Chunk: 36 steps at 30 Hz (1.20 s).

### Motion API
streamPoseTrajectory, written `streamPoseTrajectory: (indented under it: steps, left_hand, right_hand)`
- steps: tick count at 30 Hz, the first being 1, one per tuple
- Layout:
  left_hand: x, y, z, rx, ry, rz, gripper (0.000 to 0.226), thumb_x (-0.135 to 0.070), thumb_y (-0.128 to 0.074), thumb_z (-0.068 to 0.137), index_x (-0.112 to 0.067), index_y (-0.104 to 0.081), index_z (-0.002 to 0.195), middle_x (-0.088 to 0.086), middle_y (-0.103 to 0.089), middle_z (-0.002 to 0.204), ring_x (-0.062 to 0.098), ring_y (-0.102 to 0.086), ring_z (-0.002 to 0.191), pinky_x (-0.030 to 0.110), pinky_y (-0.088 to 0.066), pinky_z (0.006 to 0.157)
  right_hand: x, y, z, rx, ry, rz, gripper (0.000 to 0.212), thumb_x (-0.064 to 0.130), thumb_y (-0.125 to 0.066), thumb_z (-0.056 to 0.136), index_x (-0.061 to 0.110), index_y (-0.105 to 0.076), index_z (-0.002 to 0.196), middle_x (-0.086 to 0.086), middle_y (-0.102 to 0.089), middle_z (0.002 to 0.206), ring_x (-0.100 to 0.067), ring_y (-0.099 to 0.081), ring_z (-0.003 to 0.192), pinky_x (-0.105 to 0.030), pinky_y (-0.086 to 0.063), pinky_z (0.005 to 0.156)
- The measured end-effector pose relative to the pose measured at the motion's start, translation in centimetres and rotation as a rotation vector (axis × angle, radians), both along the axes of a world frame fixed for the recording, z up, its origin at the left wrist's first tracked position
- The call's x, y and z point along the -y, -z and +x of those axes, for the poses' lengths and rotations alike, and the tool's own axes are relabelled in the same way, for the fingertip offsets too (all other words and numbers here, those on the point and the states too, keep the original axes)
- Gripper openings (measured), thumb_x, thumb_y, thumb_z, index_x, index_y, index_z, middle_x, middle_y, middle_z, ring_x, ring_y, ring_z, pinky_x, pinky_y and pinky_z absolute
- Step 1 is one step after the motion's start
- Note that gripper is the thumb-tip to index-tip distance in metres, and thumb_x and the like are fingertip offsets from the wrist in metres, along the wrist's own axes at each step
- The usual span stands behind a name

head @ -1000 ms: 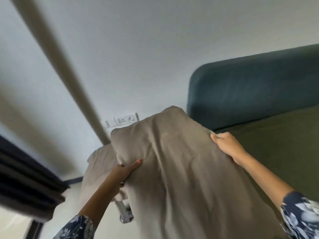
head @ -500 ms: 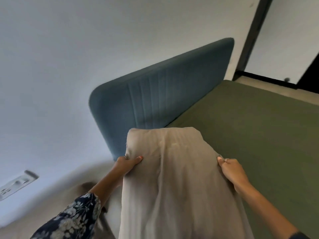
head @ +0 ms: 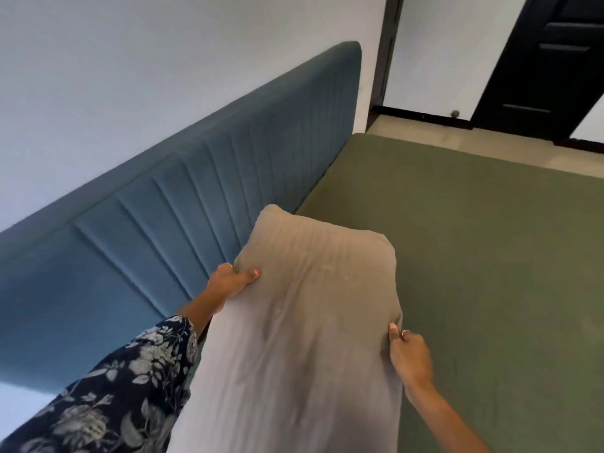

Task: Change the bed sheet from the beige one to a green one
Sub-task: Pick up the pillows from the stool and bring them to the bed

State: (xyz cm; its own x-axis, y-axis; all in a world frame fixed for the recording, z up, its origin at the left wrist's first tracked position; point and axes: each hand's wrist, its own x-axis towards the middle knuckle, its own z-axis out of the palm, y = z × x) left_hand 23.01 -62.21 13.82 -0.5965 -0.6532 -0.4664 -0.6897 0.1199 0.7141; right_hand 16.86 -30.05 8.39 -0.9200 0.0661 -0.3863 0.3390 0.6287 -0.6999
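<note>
A beige pillow [head: 310, 315] hangs in the air in front of me, its far end over the head of the bed. My left hand [head: 230, 281] grips its left edge, thumb on top. My right hand [head: 408, 351] grips its right edge lower down, a ring on one finger. A green sheet [head: 483, 263] lies flat and smooth over the mattress on the right. The pillow hides the near part of the bed.
A blue padded headboard [head: 183, 204] runs along the white wall on the left. Beyond the far side of the bed is pale floor [head: 457, 138], a dark door frame [head: 385, 60] and a black door [head: 539, 60].
My view has swung right, from the wall socket and curtain to the headboard and bed. Both hands have carried the pillow along, so it is now over the green sheet by the headboard.
</note>
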Motion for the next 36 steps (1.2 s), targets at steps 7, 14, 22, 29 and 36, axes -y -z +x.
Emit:
streamPoseTrajectory:
  steps: [7, 14, 22, 29, 36]
  left_hand:
    - [9.0, 8.4, -12.6, 0.041, 0.055, -0.077, 0.068, -0.042, -0.068, 0.085, 0.002, -0.045, 0.132, 0.019, -0.053, 0.131, 0.036, -0.052, 0.117, 0.044, -0.045, 0.097]
    - [14.1, 17.5, -20.5, -0.020, 0.126, -0.203, 0.082, -0.039, -0.063, 0.089, -0.013, -0.018, 0.152, 0.016, -0.031, 0.152, 0.034, -0.034, 0.136, 0.044, -0.032, 0.111]
    - [11.9, 29.8, -16.8, 0.368, 0.646, -0.531, 0.078, -0.079, -0.019, 0.082, -0.049, 0.018, 0.144, -0.008, 0.034, 0.153, 0.028, 0.022, 0.144, 0.057, 0.005, 0.115]
    - [12.0, 29.6, -17.0, 0.382, 0.630, -0.567, 0.077, -0.077, -0.020, 0.084, -0.047, 0.018, 0.144, -0.007, 0.031, 0.154, 0.028, 0.021, 0.144, 0.057, 0.006, 0.115]
    - [9.4, 26.8, -14.7, 0.214, 0.493, -0.675, 0.068, -0.058, -0.026, 0.095, -0.035, 0.008, 0.150, -0.004, 0.013, 0.160, 0.027, 0.009, 0.147, 0.056, 0.002, 0.116]
  right_hand:
    - [9.3, 7.1, -6.4, -0.027, 0.140, 0.010, 0.040, 0.033, -0.042, 0.100, 0.006, -0.053, 0.072, -0.018, -0.063, 0.087, -0.038, -0.059, 0.092, -0.038, -0.042, 0.075]
    - [15.1, 15.4, -11.3, 0.006, 0.121, -0.014, 0.043, 0.030, -0.036, 0.102, 0.011, -0.041, 0.063, -0.010, -0.058, 0.071, -0.035, -0.056, 0.079, -0.039, -0.039, 0.071]
    - [17.2, 23.3, -9.6, 0.274, 0.179, 0.006, 0.067, 0.055, -0.035, 0.095, 0.009, -0.035, 0.143, -0.016, -0.045, 0.143, -0.036, -0.042, 0.130, -0.039, -0.031, 0.106]
    - [17.1, 23.2, -9.5, 0.384, 0.225, -0.067, 0.112, 0.093, -0.026, 0.065, 0.013, -0.033, 0.143, -0.012, -0.047, 0.142, -0.035, -0.046, 0.128, -0.041, -0.034, 0.105]
    - [17.2, 21.2, -10.1, 0.179, 0.080, 0.209, 0.077, 0.056, -0.036, 0.095, 0.014, -0.007, 0.153, -0.014, -0.017, 0.156, -0.040, -0.025, 0.139, -0.049, -0.021, 0.111]
